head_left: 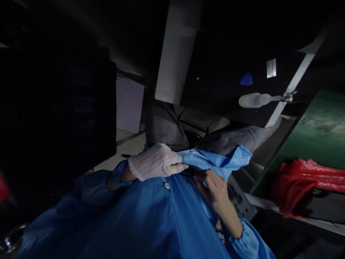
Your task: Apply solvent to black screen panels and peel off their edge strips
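I look down at my own blue work coat point(151, 219). My left hand point(153, 162), in a white striped glove with the fingertips cut off, is closed on the coat's front edge near a snap button point(167, 185). My right hand point(214, 189) is bare and its fingers pinch the other flap of the blue coat point(218, 160), just under the fold. Both hands meet at the coat's opening, close to my lap. Grey trousers point(167, 126) show beyond the hands.
A dark work table point(223, 54) is above my knees, with a white squeeze bottle point(256, 100), a blue pick point(246, 80) and a small white piece point(271, 68) on it. A red plastic bag point(302, 183) lies at the right by a green floor point(323, 133). Dark bulk fills the left.
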`<state>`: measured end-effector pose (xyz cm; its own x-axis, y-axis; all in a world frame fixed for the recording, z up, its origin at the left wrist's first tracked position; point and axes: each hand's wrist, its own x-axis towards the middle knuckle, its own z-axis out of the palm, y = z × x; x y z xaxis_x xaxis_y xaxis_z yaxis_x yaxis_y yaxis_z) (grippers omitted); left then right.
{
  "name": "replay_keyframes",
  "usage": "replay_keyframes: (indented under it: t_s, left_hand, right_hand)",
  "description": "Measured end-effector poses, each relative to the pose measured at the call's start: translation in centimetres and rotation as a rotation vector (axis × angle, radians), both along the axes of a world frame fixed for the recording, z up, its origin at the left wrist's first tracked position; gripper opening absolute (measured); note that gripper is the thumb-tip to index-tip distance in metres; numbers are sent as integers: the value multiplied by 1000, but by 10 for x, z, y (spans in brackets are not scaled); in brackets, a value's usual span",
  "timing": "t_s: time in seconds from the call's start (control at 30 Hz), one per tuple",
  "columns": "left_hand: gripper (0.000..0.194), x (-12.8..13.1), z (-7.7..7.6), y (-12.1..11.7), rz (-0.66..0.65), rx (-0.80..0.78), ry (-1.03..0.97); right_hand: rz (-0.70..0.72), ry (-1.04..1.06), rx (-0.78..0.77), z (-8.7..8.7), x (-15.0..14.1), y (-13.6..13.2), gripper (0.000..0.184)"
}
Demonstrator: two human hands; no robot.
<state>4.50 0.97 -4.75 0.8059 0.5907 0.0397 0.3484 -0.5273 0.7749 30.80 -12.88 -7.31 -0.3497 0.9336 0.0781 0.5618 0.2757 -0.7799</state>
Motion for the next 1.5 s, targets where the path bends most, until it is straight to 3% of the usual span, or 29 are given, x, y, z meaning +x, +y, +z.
replay_keyframes:
  t_s: [0.33,0.83,1.3,1.37,1.5]
  left_hand:
    - [66,-1,-1,4,-28,-24,50]
    - [54,-6,-6,6,-100,-84,52]
    - [56,-9,-10,13,-164,64,76]
    - [57,-12,-8,15,-147,-2,68]
    - [59,-19,-3,16,-80,-298,68]
  right_hand:
    - [0,-26,-49,-19,3,-17,16]
    - [-30,-13,-103,-37,0,-38,9]
    - [-67,37,-120,-38,-3,-38,11]
    - [-79,43,-94,-36,-4,-37,11]
    - [-100,73,-41,-28,-5,-35,11]
